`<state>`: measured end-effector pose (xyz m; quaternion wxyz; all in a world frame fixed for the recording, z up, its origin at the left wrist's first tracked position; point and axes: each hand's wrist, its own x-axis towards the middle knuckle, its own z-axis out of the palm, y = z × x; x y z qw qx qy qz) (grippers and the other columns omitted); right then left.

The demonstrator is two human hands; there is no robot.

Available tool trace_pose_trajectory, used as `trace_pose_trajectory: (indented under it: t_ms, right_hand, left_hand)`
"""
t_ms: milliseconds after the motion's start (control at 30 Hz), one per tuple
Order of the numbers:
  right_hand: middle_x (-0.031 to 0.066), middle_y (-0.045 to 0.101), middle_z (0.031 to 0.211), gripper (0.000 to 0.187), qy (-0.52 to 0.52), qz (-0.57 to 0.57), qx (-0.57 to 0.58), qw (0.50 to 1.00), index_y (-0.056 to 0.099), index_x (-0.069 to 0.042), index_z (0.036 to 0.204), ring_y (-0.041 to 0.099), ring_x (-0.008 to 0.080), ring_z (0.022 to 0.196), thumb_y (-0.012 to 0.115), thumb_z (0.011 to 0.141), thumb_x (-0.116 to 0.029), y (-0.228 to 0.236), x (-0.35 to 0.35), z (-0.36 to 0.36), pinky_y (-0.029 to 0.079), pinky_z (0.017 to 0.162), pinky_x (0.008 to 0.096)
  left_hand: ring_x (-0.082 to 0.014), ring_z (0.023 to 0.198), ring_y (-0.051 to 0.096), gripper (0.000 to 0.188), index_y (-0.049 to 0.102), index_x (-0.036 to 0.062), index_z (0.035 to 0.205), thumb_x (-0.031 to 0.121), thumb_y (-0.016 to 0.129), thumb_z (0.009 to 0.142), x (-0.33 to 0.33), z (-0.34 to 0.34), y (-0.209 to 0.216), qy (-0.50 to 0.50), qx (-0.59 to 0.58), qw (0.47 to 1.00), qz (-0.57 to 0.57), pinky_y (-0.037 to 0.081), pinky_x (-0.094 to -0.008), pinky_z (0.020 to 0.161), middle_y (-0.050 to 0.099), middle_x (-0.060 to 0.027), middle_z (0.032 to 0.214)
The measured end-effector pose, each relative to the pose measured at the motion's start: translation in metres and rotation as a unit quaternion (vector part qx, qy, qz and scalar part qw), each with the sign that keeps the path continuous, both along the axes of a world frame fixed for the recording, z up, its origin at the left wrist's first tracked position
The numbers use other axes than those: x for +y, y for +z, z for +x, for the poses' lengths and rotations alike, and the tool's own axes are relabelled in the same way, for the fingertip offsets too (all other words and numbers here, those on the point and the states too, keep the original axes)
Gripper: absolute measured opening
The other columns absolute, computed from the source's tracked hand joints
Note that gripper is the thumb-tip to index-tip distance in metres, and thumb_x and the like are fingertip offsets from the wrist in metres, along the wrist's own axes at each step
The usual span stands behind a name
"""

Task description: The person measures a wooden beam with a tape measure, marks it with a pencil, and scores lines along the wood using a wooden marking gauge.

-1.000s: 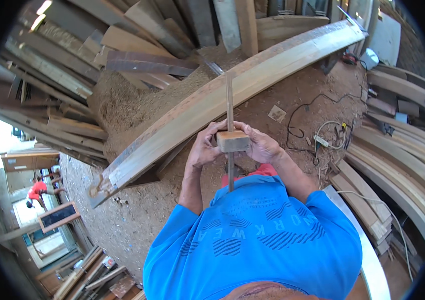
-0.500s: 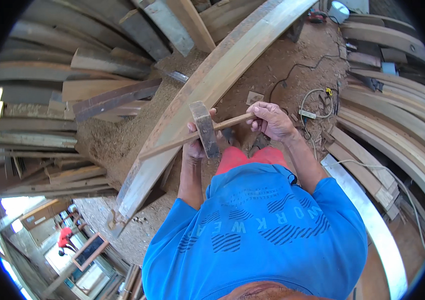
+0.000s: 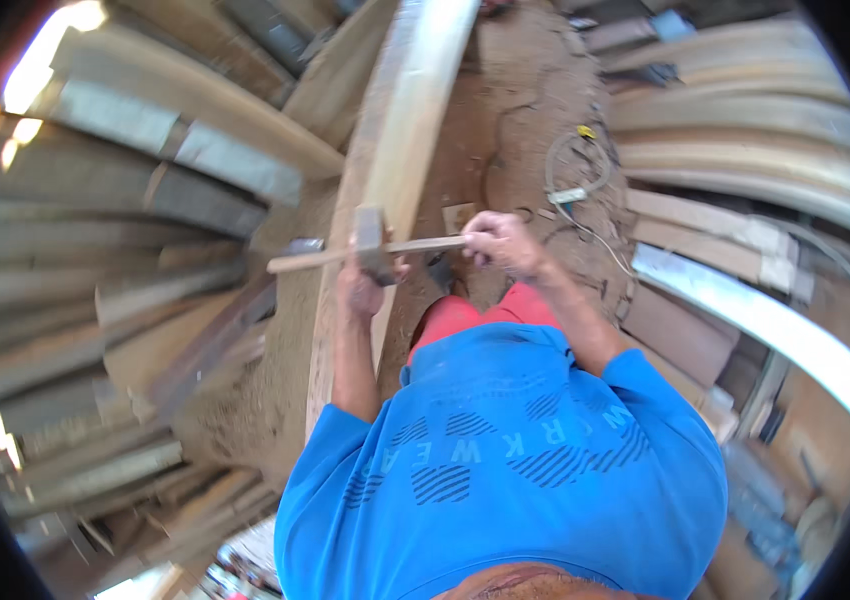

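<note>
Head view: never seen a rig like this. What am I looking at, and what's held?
No machine: these are a person's bare hands. The camera is a wide fisheye worn on the head, looking down, so straight edges bend near the rim; picture left is the person's left. The blue shirt is the wearer's own. The left hand holds a wooden block; the right hand grips one end of a thin stick lying crosswise to it. Beyond is a long plank; a looped cable lies on the ground.

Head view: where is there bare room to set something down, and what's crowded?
The long beam looks bare beyond the wooden block in the left hand. So does dirt floor right of the beam, above the square scrap. Boards crowd the right, planks the left.
</note>
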<state>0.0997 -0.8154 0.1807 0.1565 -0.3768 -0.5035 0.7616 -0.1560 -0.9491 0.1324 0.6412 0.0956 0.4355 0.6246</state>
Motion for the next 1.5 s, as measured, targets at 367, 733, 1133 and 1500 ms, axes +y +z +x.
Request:
trace_pose_trajectory:
  t_ms: [367,733,1133,1500]
  right_hand:
    - [0.0061,0.064,0.079,0.02,-0.102,-0.103,0.02,0.989,0.061,0.003,0.098,0.059,0.01,0.066,0.055,0.089,-0.014,-0.071,0.001,0.083,0.049,0.057,0.0257]
    - [0.0041,0.062,0.085,0.019,-0.067,-0.205,0.019,0.976,0.059,-0.001,0.104,0.058,0.0101,0.075,0.054,0.095,-0.017,-0.133,0.036,0.2,0.05,0.069,0.0261]
    - [0.0041,0.065,0.084,0.018,-0.027,-0.195,0.025,0.98,0.062,-0.001,0.104,0.059,0.0095,0.074,0.059,0.091,-0.013,-0.121,0.06,0.196,0.049,0.064,0.0253]
    - [-0.0025,0.058,0.08,0.025,0.03,-0.014,-0.058,0.998,0.064,-0.004,0.101,0.05,0.0061,0.067,0.061,0.096,-0.028,-0.068,0.053,0.051,0.043,0.059,0.0249]
  left_hand:
    - [-0.0201,0.089,0.064,0.047,0.056,0.0142,0.127,0.05,0.039,0.103,0.068,0.07,-0.036,-0.079,0.022,0.985,-0.151,0.057,-0.0394,0.064,0.066,-0.0052,0.109]
    - [-0.021,0.077,0.06,0.039,0.059,0.012,0.113,0.045,0.041,0.103,0.126,0.183,-0.067,-0.137,0.006,0.966,-0.22,0.048,-0.0378,0.059,0.064,-0.0045,0.097]
    - [-0.0176,0.083,0.063,0.039,0.057,0.0121,0.119,0.044,0.043,0.102,0.152,0.166,-0.061,-0.191,0.095,0.962,-0.172,0.055,-0.0372,0.06,0.064,-0.004,0.102]
    - [-0.0133,0.076,0.063,0.035,0.059,0.0126,0.115,0.038,0.039,0.101,0.125,0.032,-0.03,-0.152,0.179,0.969,-0.08,0.058,-0.0329,0.057,0.061,-0.0014,0.09]
